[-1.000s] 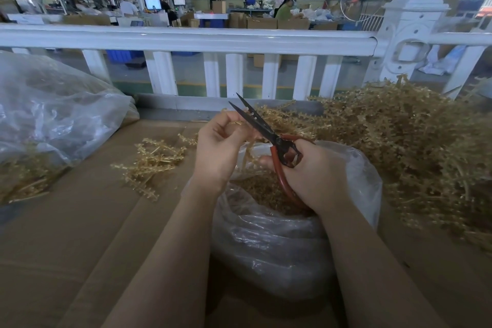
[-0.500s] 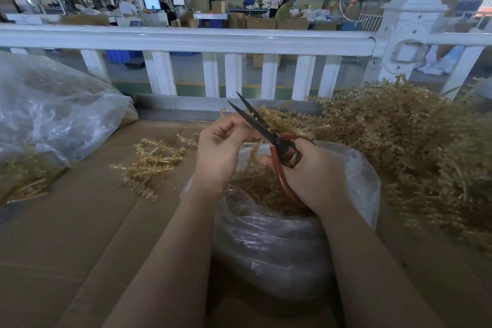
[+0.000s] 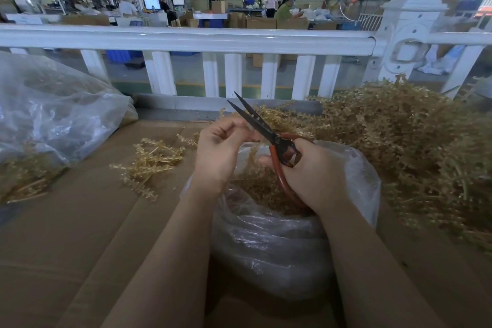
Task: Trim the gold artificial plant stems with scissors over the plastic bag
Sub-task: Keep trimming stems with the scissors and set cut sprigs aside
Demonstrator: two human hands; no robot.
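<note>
Gold stem [image 3: 254,152] is pinched by the left hand [image 3: 221,152] above the plastic bag [image 3: 279,237]; scissors [image 3: 266,130], blades parted, are gripped by the right hand [image 3: 316,176].

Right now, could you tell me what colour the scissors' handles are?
Red-orange, on the scissors; clearest in the head view.

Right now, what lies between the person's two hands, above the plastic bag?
In the head view, between the left hand and the right hand hangs a gold stem over the plastic bag. The open scissors cross just above it.
</note>
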